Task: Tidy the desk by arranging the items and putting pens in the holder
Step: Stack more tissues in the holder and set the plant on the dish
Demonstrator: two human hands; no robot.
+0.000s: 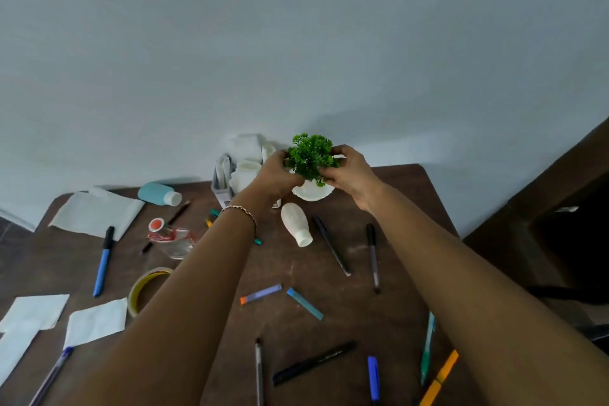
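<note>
The artificial plant (311, 155) is gripped at its foliage by left hand (280, 171) and right hand (351, 171); if tugged, the white pot (309, 192) could be tipped onto the lying white bottle (296, 224).

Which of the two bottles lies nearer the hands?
The all-white bottle, close by the left hand holding the plant; the teal bottle with a white cap lies farther left.
</note>
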